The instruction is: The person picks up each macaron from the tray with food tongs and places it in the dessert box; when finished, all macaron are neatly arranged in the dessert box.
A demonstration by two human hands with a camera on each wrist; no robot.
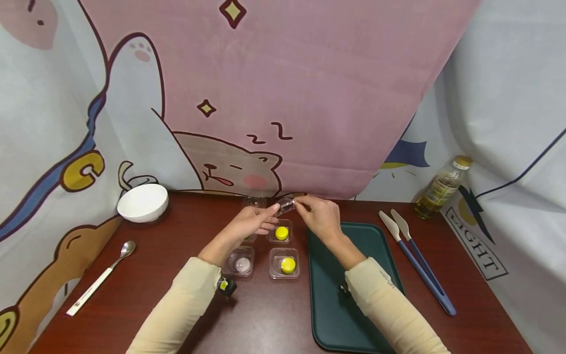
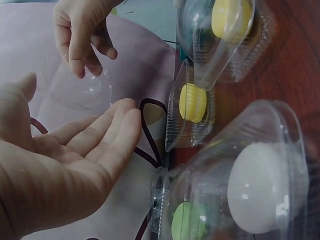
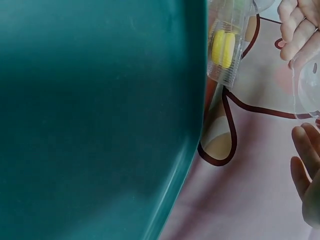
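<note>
Above the back of the table, both hands hold a small clear plastic box (image 1: 285,206). My left hand (image 1: 251,222) has its thumb at the box's left edge, with its palm turned up and its other fingers extended below. From the other side, my right hand (image 1: 322,215) pinches the box's right edge with its fingertips. Under the hands, clear boxes stand on the table: one holds a yellow macaron (image 1: 281,233), a nearer one another yellow macaron (image 1: 288,265), and one a white macaron (image 1: 242,265). A green macaron (image 2: 188,221) shows in the left wrist view.
A dark green tray (image 1: 353,305) lies under the right forearm. To its right are blue-handled tongs (image 1: 422,265) and an oil bottle (image 1: 438,191). At left stand a white bowl (image 1: 143,203) and a spoon (image 1: 101,279). A printed cloth (image 1: 309,98) hangs behind the table.
</note>
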